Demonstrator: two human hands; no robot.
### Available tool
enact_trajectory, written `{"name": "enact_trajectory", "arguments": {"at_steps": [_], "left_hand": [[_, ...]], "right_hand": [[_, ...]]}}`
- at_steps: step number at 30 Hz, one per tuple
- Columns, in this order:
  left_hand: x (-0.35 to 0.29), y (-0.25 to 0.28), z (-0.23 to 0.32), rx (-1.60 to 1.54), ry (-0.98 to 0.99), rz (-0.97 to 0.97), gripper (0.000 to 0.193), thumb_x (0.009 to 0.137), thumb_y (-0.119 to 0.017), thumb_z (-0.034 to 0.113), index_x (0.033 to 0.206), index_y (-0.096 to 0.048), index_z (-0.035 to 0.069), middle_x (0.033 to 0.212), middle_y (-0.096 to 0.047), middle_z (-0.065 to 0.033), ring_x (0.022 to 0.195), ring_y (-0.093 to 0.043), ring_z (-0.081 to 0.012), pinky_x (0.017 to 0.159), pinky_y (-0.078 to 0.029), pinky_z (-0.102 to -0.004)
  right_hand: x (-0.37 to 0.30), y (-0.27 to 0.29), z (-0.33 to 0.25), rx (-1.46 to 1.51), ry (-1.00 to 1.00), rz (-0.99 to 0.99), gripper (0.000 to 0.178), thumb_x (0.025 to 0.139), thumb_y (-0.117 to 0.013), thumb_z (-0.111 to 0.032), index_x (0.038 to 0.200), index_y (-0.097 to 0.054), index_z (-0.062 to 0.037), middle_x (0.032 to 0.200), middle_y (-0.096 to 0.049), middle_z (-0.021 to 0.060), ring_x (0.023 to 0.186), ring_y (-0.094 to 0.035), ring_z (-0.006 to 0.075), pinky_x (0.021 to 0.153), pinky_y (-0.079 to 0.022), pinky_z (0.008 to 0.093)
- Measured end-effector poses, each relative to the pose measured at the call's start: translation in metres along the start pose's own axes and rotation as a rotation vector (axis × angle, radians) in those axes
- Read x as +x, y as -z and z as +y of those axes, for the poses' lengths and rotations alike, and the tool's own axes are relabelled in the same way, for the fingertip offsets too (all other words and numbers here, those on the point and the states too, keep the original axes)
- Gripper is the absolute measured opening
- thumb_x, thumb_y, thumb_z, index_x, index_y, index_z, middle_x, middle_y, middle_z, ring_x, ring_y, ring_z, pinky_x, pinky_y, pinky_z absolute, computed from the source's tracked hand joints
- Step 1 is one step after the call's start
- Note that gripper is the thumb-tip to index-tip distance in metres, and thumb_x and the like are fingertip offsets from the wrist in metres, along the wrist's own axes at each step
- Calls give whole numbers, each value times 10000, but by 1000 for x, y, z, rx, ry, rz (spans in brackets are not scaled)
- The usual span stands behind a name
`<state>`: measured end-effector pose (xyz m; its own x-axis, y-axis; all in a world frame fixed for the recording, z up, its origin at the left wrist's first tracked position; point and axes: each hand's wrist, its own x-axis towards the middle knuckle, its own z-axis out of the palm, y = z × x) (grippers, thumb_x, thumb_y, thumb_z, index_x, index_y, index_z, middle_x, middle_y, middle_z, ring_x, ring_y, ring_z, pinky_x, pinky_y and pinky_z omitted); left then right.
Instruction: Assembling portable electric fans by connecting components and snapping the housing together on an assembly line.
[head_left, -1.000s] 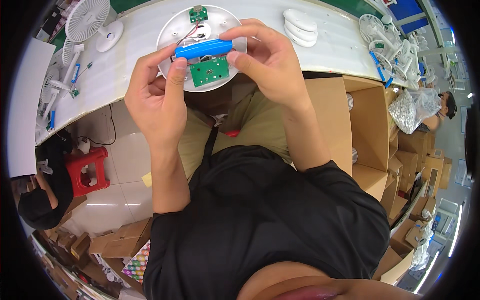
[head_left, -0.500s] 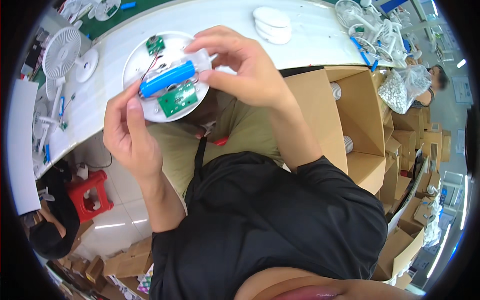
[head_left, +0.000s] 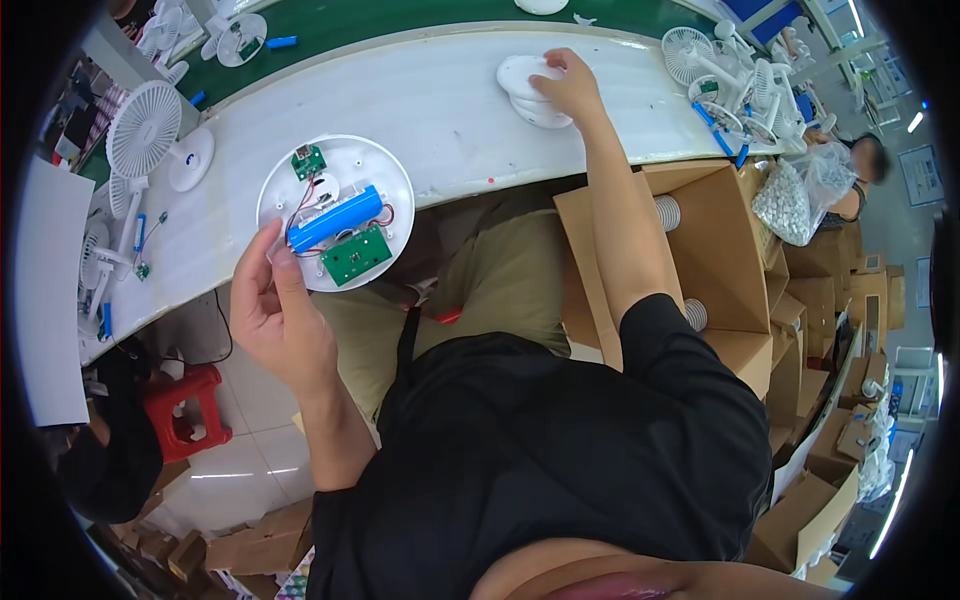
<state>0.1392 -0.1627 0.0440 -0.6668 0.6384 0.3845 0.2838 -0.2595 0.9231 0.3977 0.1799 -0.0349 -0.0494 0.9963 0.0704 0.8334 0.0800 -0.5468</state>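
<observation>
My left hand (head_left: 285, 318) pinches the near left rim of a round white fan base (head_left: 388, 165), which lies open side up by the table's near edge. Inside the base are a blue cylindrical battery (head_left: 335, 218), a green circuit board (head_left: 357, 256) and a smaller green board (head_left: 308, 161), with thin red and dark wires between them. My right arm reaches far across the table. There my right hand (head_left: 574, 90) closes thumb and fingers at the right edge of the top white disc (head_left: 522, 76) in a small stack.
Assembled white fans stand at the left, one desk fan (head_left: 146, 130) nearest. More fan parts and blue batteries (head_left: 712, 120) crowd the right end of the table (head_left: 440, 110). An open cardboard box (head_left: 725, 235) sits beside my right arm. A red stool (head_left: 188, 410) is at lower left, near another person.
My right hand has left the battery and wires and moved away to the stacked discs. The translucent piece it held over the base is gone from there. My left hand stays at the rim.
</observation>
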Motion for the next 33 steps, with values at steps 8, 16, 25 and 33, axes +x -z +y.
{"name": "enact_trajectory", "arguments": {"at_steps": [8,16,25,33], "left_hand": [[-5,4,7,-52,80,12,394,949,-557,5,1342,-534,-21,1015,-696,-159,852,-672,-157,731,-531,-202],[-7,-13,12,-132,85,13,428,949,-539,-13,1375,-497,-20,1004,-696,-172,842,-663,-152,730,-519,-196],[-15,-25,27,-70,80,14,433,962,-524,-22,1391,-461,-37,1077,-685,-217,902,-672,-192,789,-540,-227],[-32,-36,24,-66,41,93,456,958,-525,-30,1405,-434,-42,1111,-675,-238,939,-681,-217,787,-543,-225]], "right_hand": [[19,-11,4,-31,38,7,747,779,-774,-355,1412,-474,-95,1295,-591,179,1102,-614,372,981,-496,456],[-53,29,-20,64,227,53,584,832,-701,-166,1376,-503,-91,1292,-595,186,1074,-618,380,931,-509,436],[-211,82,-89,1517,167,-176,493,877,-582,-15,1344,-425,-13,1240,-569,187,1060,-603,260,905,-509,336],[-240,48,-148,1431,437,-319,476,900,-605,-63,1341,-429,-28,1228,-525,137,1064,-530,206,931,-453,307]]}}
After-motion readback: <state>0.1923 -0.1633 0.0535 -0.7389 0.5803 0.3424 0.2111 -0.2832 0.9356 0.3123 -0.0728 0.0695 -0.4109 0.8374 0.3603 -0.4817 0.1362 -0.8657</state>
